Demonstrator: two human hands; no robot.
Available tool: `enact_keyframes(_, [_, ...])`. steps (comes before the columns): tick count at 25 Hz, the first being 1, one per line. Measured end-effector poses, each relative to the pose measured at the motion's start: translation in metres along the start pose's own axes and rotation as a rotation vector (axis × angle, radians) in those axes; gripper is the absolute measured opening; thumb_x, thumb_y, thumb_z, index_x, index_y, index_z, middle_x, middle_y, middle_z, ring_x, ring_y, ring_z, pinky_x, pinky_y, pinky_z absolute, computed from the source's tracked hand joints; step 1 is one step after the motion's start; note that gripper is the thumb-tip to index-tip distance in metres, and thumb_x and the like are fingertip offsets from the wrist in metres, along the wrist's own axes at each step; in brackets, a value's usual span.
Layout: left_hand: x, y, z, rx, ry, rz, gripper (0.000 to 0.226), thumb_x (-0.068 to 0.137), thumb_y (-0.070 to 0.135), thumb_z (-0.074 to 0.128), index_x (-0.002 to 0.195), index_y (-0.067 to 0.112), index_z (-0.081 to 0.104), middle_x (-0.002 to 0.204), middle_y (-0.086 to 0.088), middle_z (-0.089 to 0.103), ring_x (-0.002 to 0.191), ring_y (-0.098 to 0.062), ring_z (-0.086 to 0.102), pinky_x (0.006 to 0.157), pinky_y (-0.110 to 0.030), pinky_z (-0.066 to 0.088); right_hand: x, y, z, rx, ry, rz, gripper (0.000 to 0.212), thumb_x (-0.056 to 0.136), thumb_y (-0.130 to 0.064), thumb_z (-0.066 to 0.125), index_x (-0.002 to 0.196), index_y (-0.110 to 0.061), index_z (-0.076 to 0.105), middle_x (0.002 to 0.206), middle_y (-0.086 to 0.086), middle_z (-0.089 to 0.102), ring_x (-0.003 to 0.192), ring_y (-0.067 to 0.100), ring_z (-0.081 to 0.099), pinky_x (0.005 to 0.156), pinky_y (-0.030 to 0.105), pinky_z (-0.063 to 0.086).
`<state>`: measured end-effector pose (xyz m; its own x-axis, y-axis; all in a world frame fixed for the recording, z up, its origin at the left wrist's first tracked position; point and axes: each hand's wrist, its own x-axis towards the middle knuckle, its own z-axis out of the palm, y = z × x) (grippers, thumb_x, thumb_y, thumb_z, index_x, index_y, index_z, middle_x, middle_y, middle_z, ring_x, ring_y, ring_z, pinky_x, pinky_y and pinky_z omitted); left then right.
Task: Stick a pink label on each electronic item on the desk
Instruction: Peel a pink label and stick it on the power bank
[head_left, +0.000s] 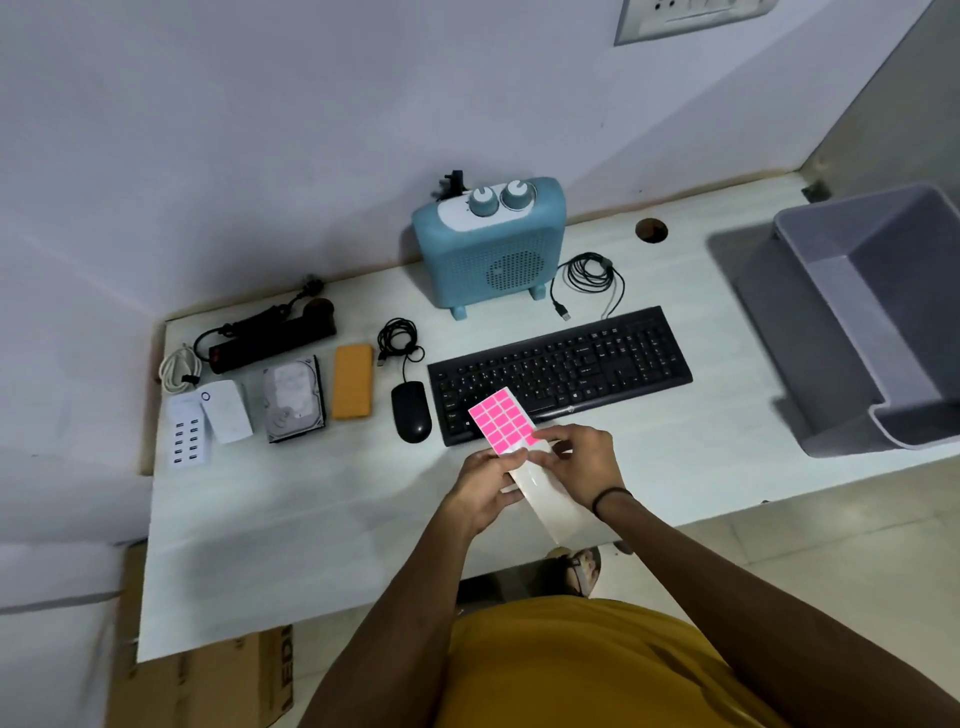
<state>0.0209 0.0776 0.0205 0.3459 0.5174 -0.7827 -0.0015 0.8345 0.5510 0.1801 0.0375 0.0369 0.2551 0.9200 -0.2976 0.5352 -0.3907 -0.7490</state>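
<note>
We hold the pink label sheet (503, 420) up over the near edge of the counter (311, 519), just in front of the keyboard (561, 371). Our left hand (485, 491) has its fingers clamped on the bottom of the sheet. Our right hand (582, 460) has its fingers pinched together at the sheet's lower right corner, where we think a label is being peeled.

None of the things shows a pink label yet: not the mouse (411, 411), the blue heater (491, 249), the hard drive (293, 397), the orange power bank (353, 382), the power strip (270, 338) or the white chargers (208, 423) by the left edge.

What could go wrong? The label might tear or fold and stick to itself if we pull too fast. It could also stick to our fingertip. We might skip a small thing at the left edge.
</note>
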Motion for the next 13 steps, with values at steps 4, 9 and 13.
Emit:
enact_keyframes(4, [-0.006, 0.011, -0.014, 0.021, -0.009, 0.044, 0.014, 0.096, 0.006, 0.066, 0.108, 0.007, 0.073, 0.113, -0.010, 0.077, 0.110, -0.030, 0.072, 0.099, -0.047, 0.056, 0.007, -0.008, 0.007, 0.001, -0.006, -0.072, 0.026, 0.078, -0.025, 0.082, 0.104, -0.021, 0.078, 0.101, -0.004, 0.075, 0.085, 0.009, 0.068, 0.083, 0.026, 0.057])
enact_keyframes(9, [-0.009, 0.008, -0.028, 0.198, 0.019, 0.086, 0.020, 0.099, 0.010, 0.063, 0.117, 0.008, 0.071, 0.114, -0.007, 0.077, 0.107, -0.024, 0.073, 0.093, -0.041, 0.059, 0.009, -0.008, 0.014, 0.005, -0.041, -0.097, 0.013, 0.082, -0.020, 0.079, 0.094, -0.019, 0.081, 0.087, -0.005, 0.075, 0.077, 0.005, 0.067, 0.075, 0.014, 0.054])
enact_keyframes(13, [-0.006, -0.001, -0.034, 0.219, 0.085, 0.067, 0.019, 0.099, 0.011, 0.063, 0.117, 0.012, 0.069, 0.112, -0.005, 0.077, 0.103, -0.024, 0.074, 0.082, -0.035, 0.060, 0.010, -0.004, 0.022, 0.196, -0.061, 0.121, 0.007, 0.084, -0.021, 0.077, 0.089, -0.020, 0.081, 0.083, -0.006, 0.076, 0.077, 0.007, 0.069, 0.075, 0.014, 0.054])
